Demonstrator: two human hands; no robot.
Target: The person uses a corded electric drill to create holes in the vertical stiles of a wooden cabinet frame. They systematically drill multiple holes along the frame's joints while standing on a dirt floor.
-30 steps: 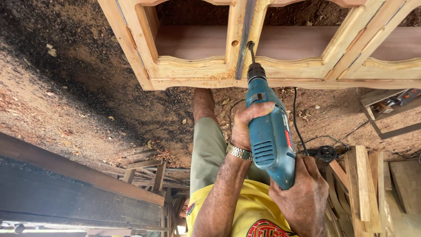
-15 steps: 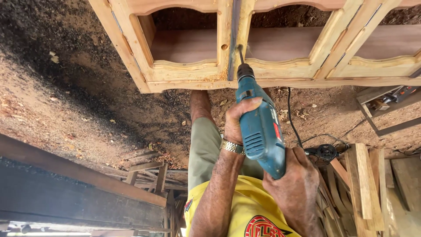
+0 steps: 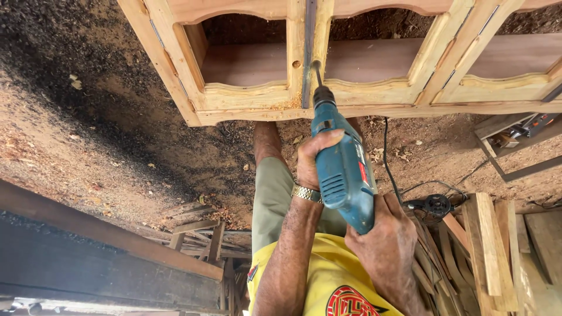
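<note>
A blue electric drill is held in both hands, pointing at a pale wooden cabinet frame that lies on the dirt. My left hand, with a metal watch at the wrist, wraps the drill's body. My right hand grips the handle at the rear. The drill bit lies over the right centre stile, beside the dark gap between the two doors. A small round hole shows in the left stile, with fresh sawdust along the rail below it.
A black cord runs to a black plug block on the ground at right. Stacked wood offcuts lie at lower right, a metal frame beyond them. A dark timber beam crosses the lower left. My leg stretches towards the cabinet.
The drill and both hands have shifted slightly left along the frame. The round hole in the left stile, not seen a second ago, is now in plain view beside the bit.
</note>
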